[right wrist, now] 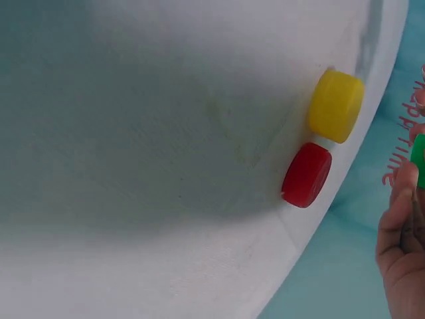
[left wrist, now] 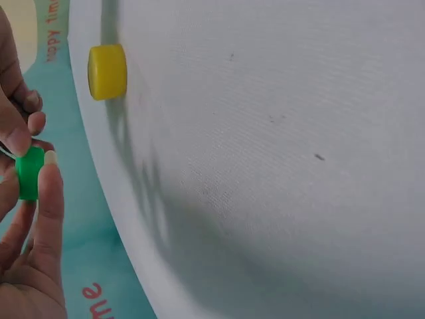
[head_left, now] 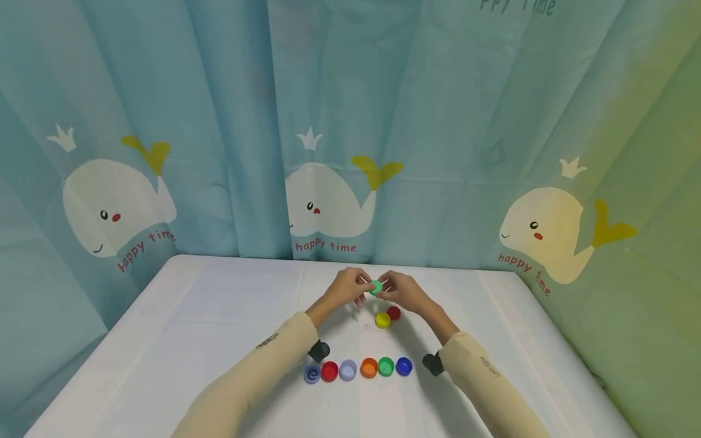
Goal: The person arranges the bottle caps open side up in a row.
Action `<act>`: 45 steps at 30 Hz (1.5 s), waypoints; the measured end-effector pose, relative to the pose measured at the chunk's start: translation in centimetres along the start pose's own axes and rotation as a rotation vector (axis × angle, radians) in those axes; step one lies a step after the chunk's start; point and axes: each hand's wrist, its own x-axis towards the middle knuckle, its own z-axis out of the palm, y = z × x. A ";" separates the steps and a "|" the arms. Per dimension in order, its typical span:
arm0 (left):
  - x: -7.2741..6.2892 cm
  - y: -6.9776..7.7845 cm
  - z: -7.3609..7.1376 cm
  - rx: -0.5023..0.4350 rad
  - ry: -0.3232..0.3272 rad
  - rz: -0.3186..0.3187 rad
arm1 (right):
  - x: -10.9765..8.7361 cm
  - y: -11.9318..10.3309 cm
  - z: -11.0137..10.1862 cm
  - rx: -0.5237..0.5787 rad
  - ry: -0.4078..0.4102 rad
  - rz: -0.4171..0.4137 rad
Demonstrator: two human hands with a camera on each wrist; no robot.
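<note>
A small green bottle cap (head_left: pixel 375 287) is held up between both hands above the far part of the table. My left hand (head_left: pixel 346 287) pinches it, thumb and a finger on opposite sides in the left wrist view (left wrist: pixel 46 226). From the other side my right hand (head_left: pixel 405 292) also grips the green cap (right wrist: pixel 418 159) with its fingertips, partly cut off by the right wrist frame. Below the hands, a yellow cap (head_left: pixel 383 320) and a red cap (head_left: pixel 394 313) lie side by side on the table.
Nearer the body, a row of upturned caps lies on the white table (head_left: pixel 219 340): a lilac one with a dark swirl (head_left: pixel 312 374), red (head_left: pixel 330 371), pale lilac (head_left: pixel 347 370), orange (head_left: pixel 369 367), green (head_left: pixel 386 366) and blue (head_left: pixel 404 366). A whale-print curtain (head_left: pixel 438 121) hangs behind.
</note>
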 end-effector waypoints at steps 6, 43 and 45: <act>-0.5 0.0 0.0 -0.037 0.012 0.057 | -0.8 0.0 -0.4 0.202 -0.003 0.041; -3.6 4.1 1.2 -0.101 0.085 0.265 | -6.6 -2.1 -2.3 0.497 0.106 0.047; -3.6 4.1 1.3 -0.106 0.072 0.276 | -7.0 -2.0 -2.5 0.496 0.118 0.042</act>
